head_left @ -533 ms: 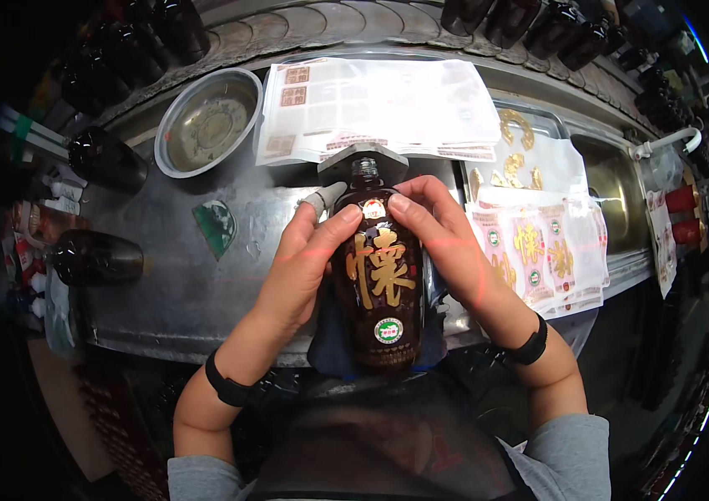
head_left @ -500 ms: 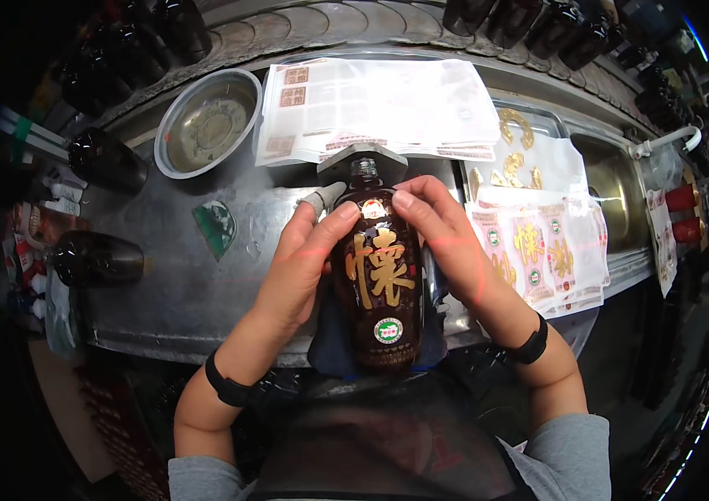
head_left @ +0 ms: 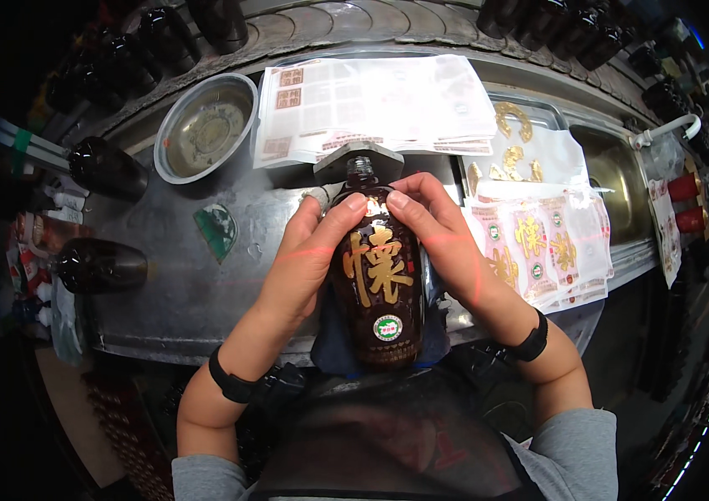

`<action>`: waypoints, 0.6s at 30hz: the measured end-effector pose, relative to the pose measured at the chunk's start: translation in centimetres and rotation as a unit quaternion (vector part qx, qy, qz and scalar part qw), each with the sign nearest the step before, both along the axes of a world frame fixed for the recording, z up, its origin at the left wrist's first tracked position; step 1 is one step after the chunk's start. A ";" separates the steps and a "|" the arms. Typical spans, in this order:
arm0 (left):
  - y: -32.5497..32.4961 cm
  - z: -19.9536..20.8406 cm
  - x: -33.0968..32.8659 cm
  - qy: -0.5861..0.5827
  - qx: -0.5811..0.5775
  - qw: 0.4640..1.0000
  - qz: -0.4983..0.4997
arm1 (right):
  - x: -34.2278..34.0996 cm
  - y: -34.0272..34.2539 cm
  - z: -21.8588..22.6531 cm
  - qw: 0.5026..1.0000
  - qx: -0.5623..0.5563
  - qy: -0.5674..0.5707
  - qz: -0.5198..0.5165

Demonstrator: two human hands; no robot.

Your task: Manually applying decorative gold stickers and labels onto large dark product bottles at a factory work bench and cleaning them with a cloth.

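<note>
A dark brown glass bottle [head_left: 381, 321] lies in front of me with its neck pointing away, a large gold character and a round green-and-white emblem on its upper side. A grey angled metal rest [head_left: 346, 157] stands at its neck. My left hand [head_left: 308, 238] holds the bottle's left shoulder, thumb on the glass; one finger wears a pale finger cot. My right hand [head_left: 446, 230] grips the opposite shoulder, fingers curled over the side. Both thumbs press a small red-and-gold decal [head_left: 376, 204] below the neck and partly cover it. Dark blue cloth [head_left: 329, 346] shows under the bottle.
A metal bowl of water [head_left: 206, 129] and a stack of white decal sheets [head_left: 379, 104] lie beyond. Right are printed decal sheets [head_left: 538, 250], a tray of gold pieces [head_left: 513, 163] and a sink [head_left: 617, 188]. Dark bottles [head_left: 104, 265] lie left; a green scrap [head_left: 216, 231] is on the metal bench.
My thumbs have shifted slightly on the small decal, the left one moving up and inward over it. Along the back, the row of dark bottles has moved to the right.
</note>
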State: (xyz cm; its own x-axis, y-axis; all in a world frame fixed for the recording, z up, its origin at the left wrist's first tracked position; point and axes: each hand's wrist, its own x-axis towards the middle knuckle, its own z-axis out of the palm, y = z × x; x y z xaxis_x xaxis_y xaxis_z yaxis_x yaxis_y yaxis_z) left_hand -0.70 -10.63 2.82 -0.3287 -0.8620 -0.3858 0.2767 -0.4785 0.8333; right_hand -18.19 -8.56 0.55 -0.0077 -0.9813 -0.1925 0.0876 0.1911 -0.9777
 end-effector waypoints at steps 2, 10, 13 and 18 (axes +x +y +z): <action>0.0 -0.1 0.1 -0.012 0.003 1.000 -0.003 | -0.2 -0.1 0.4 1.000 -0.005 0.006 -0.007; -0.1 -0.3 0.6 -0.015 0.006 1.000 -0.022 | -0.1 -1.1 0.4 0.998 0.020 0.050 0.011; -0.1 -0.3 0.6 -0.005 0.007 1.000 -0.024 | -0.2 -0.9 0.3 0.999 0.013 0.045 0.009; -0.2 -1.0 1.3 -0.009 0.018 0.999 -0.030 | -0.4 -0.8 0.4 0.999 0.012 0.052 0.010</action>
